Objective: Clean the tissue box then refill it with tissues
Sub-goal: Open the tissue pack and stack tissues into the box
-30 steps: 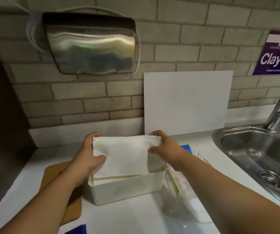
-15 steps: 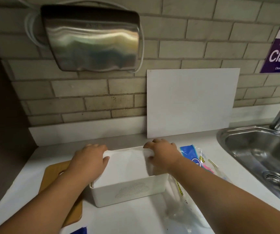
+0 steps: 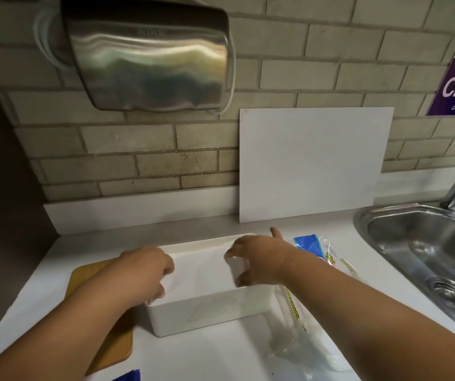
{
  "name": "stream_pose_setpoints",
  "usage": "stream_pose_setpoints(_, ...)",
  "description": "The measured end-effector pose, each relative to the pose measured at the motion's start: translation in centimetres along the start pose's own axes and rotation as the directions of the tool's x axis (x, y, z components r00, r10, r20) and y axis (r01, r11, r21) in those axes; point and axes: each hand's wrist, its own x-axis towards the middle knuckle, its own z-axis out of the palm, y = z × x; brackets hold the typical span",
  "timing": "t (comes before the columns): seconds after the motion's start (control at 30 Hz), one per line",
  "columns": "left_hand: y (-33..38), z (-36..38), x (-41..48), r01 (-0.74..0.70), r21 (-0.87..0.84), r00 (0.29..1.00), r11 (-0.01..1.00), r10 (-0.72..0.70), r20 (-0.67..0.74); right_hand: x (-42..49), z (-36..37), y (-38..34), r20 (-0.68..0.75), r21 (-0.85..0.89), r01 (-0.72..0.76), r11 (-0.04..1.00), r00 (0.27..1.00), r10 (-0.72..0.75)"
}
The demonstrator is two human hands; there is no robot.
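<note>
- Tissues (image 3: 201, 273) lay flat inside the white tissue box (image 3: 209, 314), which stood open-topped on the worktop (image 3: 193, 358).
- Left hand (image 3: 146, 273) sat at the left end of the stack, fingers curled down by the box wall. Whether it pinched the paper or only pushed on it could not be told.
- Right hand (image 3: 256, 259) was over the right end, fingers spread and loosely bent, tips at or just above the paper, nothing gripped.
- Step in hand, as judged: seating the stack level in the box.
- To do it well: press both ends down evenly so that no corner rides up a wall. Draw the fingers out straight upward so that the top sheets neither lift nor crease.
- Wooden board (image 3: 105, 339) lay on the worktop just left of the box, partly under the left forearm. It was possibly the lid, so the top sheet should be left loose enough to pull.
- Plastic wrapper (image 3: 317, 251) lay just right of the box and should be kept out of it.
</note>
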Motion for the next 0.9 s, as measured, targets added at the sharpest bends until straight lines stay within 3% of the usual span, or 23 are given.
stream_pose_setpoints(0.13, 0.4, 0.5, 0.2, -0.052, 0.137, 0.999, 0.989, 0.051, 0.007, 0.5, 0.1, -0.4, 0.066, -0.088, -0.013, 0.996, 0.998, 0.018)
stream_pose_setpoints(0.3, 0.7, 1.0, -0.1, -0.101, 0.177, 0.993, 0.979, 0.109, -0.036, 0.7, 0.8, -0.3, 0.026, -0.107, -0.027, 0.994, 0.999, 0.03)
stream_pose_setpoints(0.43, 0.0, 0.2, -0.7, -0.105, 0.096, 0.994, 0.99, 0.105, 0.01, -1.1, 0.5, 1.0, -0.154, 0.082, -0.04, 0.996, 0.987, 0.052)
stream_pose_setpoints(0.57, 1.1, -0.3, -1.8, -0.121, -0.09, 0.992, 0.988, 0.122, 0.004, -4.6, 0.7, 2.9, -0.357, 0.37, -0.01, 0.929, 0.922, 0.152)
stream_pose_setpoints(0.7, 5.6, -0.8, -3.1, -0.275, -0.292, 0.954, 0.916, 0.221, -0.204, -8.9, 1.0, 5.3, -0.351, 0.618, -0.054, 0.784, 0.874, 0.336)
stream_pose_setpoints(0.9, 13.3, -0.6, -3.0, -0.47, -0.331, 0.876, 0.818, 0.387, -0.288, -14.7, 1.4, 7.7, -0.295, 0.656, -0.161, 0.737, 0.844, 0.447)
